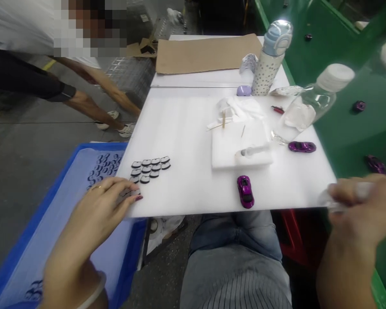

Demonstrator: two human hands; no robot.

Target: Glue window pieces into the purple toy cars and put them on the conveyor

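Left hand [103, 201] pinches a grey piece [135, 192] by the near left corner

The left hand reaches over the left edge of the white surface [186, 184], its fingers and thumb closed on the grey piece. Just beyond it, small curved pieces [150, 167] with dark rims lie in short rows near the left edge. The right hand [357, 206] is at the near right corner (badly blurred); something whitish shows at its fingers, but whether they grip it I cannot tell.

A purple toy car [245, 192] sits by the near edge, right of its middle. Behind it is a white foam block [225, 150] carrying a clear-looking tube [257, 150]. A second purple car [302, 146] rests near the right edge, just beside a large clear bottle [318, 101]. Past the left edge, a blue tray [72, 161] holds more dark pieces [104, 169], and a person [80, 71] bends beyond it.
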